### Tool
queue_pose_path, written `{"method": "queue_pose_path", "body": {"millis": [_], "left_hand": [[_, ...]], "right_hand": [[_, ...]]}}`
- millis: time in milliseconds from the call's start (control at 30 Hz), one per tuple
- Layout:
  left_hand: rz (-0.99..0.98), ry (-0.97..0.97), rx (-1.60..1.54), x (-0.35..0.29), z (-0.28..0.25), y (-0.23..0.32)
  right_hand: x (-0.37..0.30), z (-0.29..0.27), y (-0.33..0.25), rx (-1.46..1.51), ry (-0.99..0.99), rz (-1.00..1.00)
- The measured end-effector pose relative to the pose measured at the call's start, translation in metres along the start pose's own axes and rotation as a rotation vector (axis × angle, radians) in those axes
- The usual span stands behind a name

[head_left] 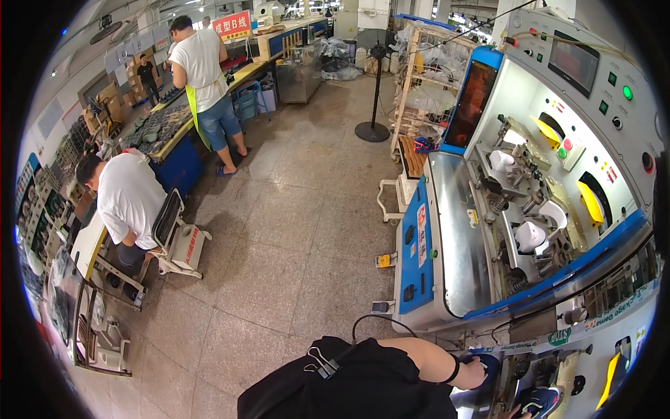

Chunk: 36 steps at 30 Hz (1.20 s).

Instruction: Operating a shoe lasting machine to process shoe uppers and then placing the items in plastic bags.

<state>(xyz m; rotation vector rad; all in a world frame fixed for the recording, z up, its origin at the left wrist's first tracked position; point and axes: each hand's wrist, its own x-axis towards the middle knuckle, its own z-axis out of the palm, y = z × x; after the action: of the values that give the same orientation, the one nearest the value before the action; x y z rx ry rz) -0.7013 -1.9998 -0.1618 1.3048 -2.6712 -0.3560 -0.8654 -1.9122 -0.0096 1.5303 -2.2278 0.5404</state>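
Note:
Along the lower edge my bare left arm reaches out of a black sleeve to the right. My left hand (475, 374) has its fingers curled against a dark blue shoe (493, 369) on the nearer machine (586, 366). A second dark blue shoe (543, 399) with a pale edge lies on the same machine, closer to the bottom rim. Beside it only a sliver of my right hand (518, 412) shows, and its grip is hidden. A metal binder clip (322, 363) hangs on my black clothing.
A blue and white machine (453, 237) with white shoe forms (530, 236) stands ahead on the right. Beyond it are a wooden rack (419, 84) and a black stand (373, 131). At left, one person (129, 195) sits and another (202, 77) stands by a long workbench (174, 133).

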Motion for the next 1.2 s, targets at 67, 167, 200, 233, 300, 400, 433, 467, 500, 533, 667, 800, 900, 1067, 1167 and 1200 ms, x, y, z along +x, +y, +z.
{"method": "queue_pose_path", "body": {"millis": [67,167,200,233,300,400,433,467,500,533,667,800,900,1067,1167,1200], "left_hand": [[0.008,0.004,0.039,-0.001,-0.002,0.000],[0.007,-0.023,0.030,-0.002,-0.006,0.001],[0.000,-0.016,0.039,-0.002,-0.008,0.001],[0.017,-0.041,0.065,-0.002,-0.010,0.001],[0.045,-0.067,0.095,-0.003,-0.014,0.002],[0.049,-0.069,0.079,-0.006,-0.018,0.003],[0.034,-0.069,0.075,-0.007,-0.019,0.003],[0.025,-0.057,0.066,-0.007,-0.019,0.003],[0.023,-0.072,0.074,-0.008,-0.018,0.003],[0.034,-0.047,0.087,-0.008,-0.017,0.002],[0.035,-0.041,0.061,-0.006,-0.015,0.001],[0.017,-0.058,0.058,-0.002,-0.013,-0.001],[0.028,-0.064,0.045,0.001,-0.007,-0.001],[-0.004,-0.093,0.022,0.009,0.004,-0.001],[0.014,-0.129,0.074,0.011,0.007,0.000],[-0.001,-0.122,0.082,0.011,0.008,-0.001]], "right_hand": [[-0.001,0.005,0.001,-0.028,-0.027,0.030],[-0.002,0.009,0.003,-0.061,-0.035,0.021],[-0.001,0.007,0.004,-0.063,-0.032,0.022],[0.000,0.006,0.004,-0.055,-0.005,-0.012],[0.002,0.000,0.001,-0.051,0.026,-0.034],[0.005,-0.009,-0.005,-0.067,-0.058,-0.001],[0.005,-0.012,-0.008,-0.067,-0.059,0.012],[0.006,-0.013,-0.009,-0.079,-0.066,0.021],[0.007,-0.014,-0.011,-0.092,-0.072,0.028],[0.007,-0.015,-0.011,-0.084,-0.083,0.034],[0.008,-0.017,-0.013,-0.099,-0.095,0.047],[0.010,-0.023,-0.017,-0.094,-0.140,0.066],[0.014,-0.028,-0.021,-0.113,-0.178,0.066],[0.020,-0.031,-0.022,-0.161,-0.282,0.085],[0.020,-0.031,-0.019,-0.151,-0.292,0.067],[0.020,-0.031,-0.018,-0.152,-0.293,0.059]]}}
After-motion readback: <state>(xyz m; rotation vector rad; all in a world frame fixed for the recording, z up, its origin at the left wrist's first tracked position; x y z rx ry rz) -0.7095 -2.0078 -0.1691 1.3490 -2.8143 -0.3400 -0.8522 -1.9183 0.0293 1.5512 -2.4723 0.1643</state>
